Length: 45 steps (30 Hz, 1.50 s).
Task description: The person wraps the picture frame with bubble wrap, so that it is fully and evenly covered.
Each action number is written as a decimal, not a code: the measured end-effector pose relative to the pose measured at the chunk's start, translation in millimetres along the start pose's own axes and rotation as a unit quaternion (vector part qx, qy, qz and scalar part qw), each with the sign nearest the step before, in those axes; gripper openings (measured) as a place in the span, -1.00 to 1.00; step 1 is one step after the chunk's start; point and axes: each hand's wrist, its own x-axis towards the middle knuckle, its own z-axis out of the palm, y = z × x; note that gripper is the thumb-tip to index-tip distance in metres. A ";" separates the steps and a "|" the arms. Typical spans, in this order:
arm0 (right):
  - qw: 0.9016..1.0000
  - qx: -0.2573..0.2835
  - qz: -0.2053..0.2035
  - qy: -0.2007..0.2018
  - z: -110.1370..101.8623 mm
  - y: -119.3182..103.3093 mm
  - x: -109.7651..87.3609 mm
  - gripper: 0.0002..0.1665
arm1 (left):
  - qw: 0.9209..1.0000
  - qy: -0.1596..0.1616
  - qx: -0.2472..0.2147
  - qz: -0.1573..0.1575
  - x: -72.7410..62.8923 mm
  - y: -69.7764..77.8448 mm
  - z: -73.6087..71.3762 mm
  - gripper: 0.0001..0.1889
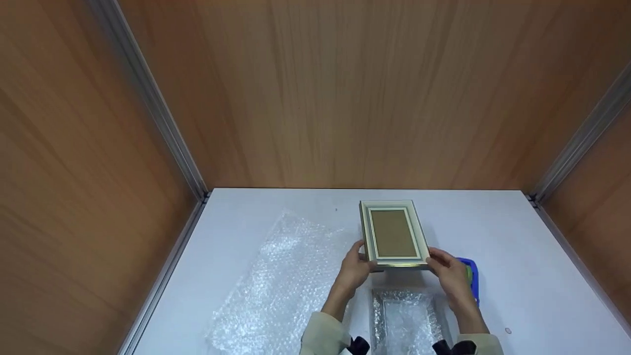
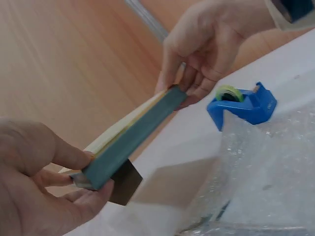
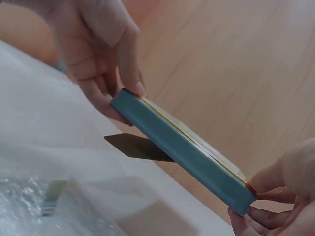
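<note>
Between both hands a picture frame (image 1: 394,231) with a pale moulded border and a plain brown centre is held up over the table. My left hand (image 1: 356,266) pinches its lower left corner, thumb on the front face and fingers beneath. The lower right corner is gripped the same way by my right hand (image 1: 447,271). Both wrist views show the frame's blue-green edge (image 2: 135,132) and a dark stand flap (image 3: 140,147) sticking out from its back. Below the hands lies a bubble-wrapped frame-shaped item (image 1: 406,320).
A large sheet of bubble wrap (image 1: 281,281) spreads over the left part of the white table (image 1: 517,256). A blue tape dispenser (image 2: 248,104) with a green-yellow roll stands by my right hand. Wooden panels (image 1: 325,93) close off the back and sides.
</note>
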 end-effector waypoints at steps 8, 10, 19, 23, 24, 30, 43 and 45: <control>1.000 0.002 -0.019 -0.010 26.7 -5.5 -2.1 -0.52 | 1.000 0.014 0.025 0.010 -6.7 -2.3 -29.9 -0.30; 1.000 -0.003 -0.025 -0.012 33.9 -5.6 -3.3 -0.53 | 0.999 0.016 0.030 0.016 -9.6 -5.0 -37.7 -0.31; 0.998 -0.003 -0.062 -0.023 65.5 -2.1 -11.8 -0.53 | 0.999 0.015 0.027 0.017 -23.3 -19.0 -69.8 -0.32; 0.996 0.000 -0.084 -0.036 78.9 -0.6 -17.4 -0.54 | 0.999 0.023 0.017 0.030 -32.6 -26.9 -81.9 -0.33; 0.995 0.001 -0.089 -0.040 82.3 -0.3 -18.7 -0.54 | 0.999 0.025 0.016 0.032 -35.2 -28.8 -85.1 -0.34; 0.993 0.004 -0.103 -0.064 101.8 1.2 -26.0 -0.55 | 0.999 0.035 0.018 0.028 -49.1 -40.1 -104.1 -0.32; 0.981 -0.015 -0.144 -0.130 137.2 6.7 -34.6 -0.51 | 0.998 0.056 0.035 0.006 -67.9 -63.1 -138.6 -0.32; 0.979 -0.019 -0.149 -0.138 142.5 8.0 -35.6 -0.51 | 0.998 0.060 0.036 0.000 -69.4 -66.1 -142.9 -0.32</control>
